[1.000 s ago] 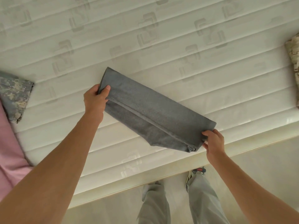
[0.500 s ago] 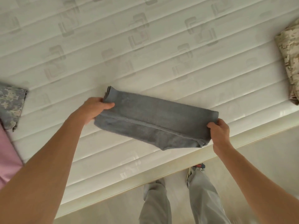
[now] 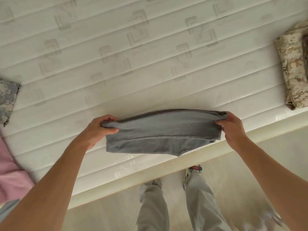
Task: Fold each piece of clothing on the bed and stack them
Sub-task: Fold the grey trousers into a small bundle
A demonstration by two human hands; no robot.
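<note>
Grey folded garment (image 3: 164,132) stretched between left hand (image 3: 98,130) and right hand (image 3: 232,126).

I hold a grey garment (image 3: 164,136), folded into a long band, level over the bed (image 3: 116,67) edge. Folded tan camo piece (image 3: 291,67) at 2 o'clock; grey camo piece (image 3: 7,99) at 9.
</note>
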